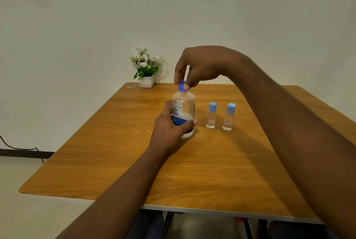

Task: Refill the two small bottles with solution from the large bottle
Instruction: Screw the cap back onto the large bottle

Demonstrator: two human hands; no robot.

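The large clear bottle (185, 107) with a blue and white label stands upright on the wooden table (192, 171). My left hand (169, 125) grips its lower body from the left. From above, my right hand (194, 67) pinches its blue cap (182, 86) between thumb and fingers. To the right stand two small clear bottles with light blue caps, one (211, 115) nearer the large bottle and the other (228, 117) beside it. Both small bottles are capped and upright, apart from my hands.
A white pot of artificial flowers (146, 69) stands at the table's far edge, with a small scrap (131, 86) to its left. A dark cable (21, 148) runs along the floor by the wall at left. The table's near edge (212, 210) lies close below.
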